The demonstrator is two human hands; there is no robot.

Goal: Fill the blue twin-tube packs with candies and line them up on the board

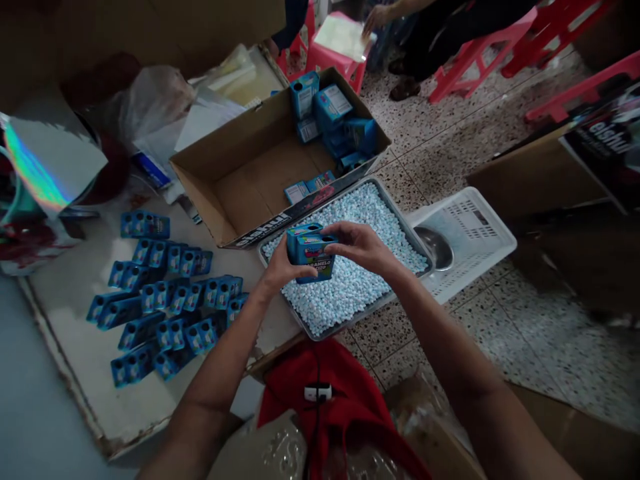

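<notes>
Two small blue candy boxes [314, 257], pressed side by side and lettered "CARAMELO", stand upright between my hands above a tray of candies. My left hand [284, 267] wraps their left side, its thumb across the front. At the upper right corner, my right hand [357, 245] has thumb and fingers closed on the boxes. Beneath both hands lies the metal tray [306, 331], filled with small pale blue and white candies [345, 293]. Left of my left forearm, several more blue boxes [165, 297] stand in rough rows on the table, round holes showing in their tops.
Behind the tray sits an open cardboard carton [220, 157] with several blue boxes at its right end. A white plastic basket [475, 233] and a metal bowl [436, 248] adjoin the tray's right side. Beyond are red stools [465, 63] and another person's hand [377, 19].
</notes>
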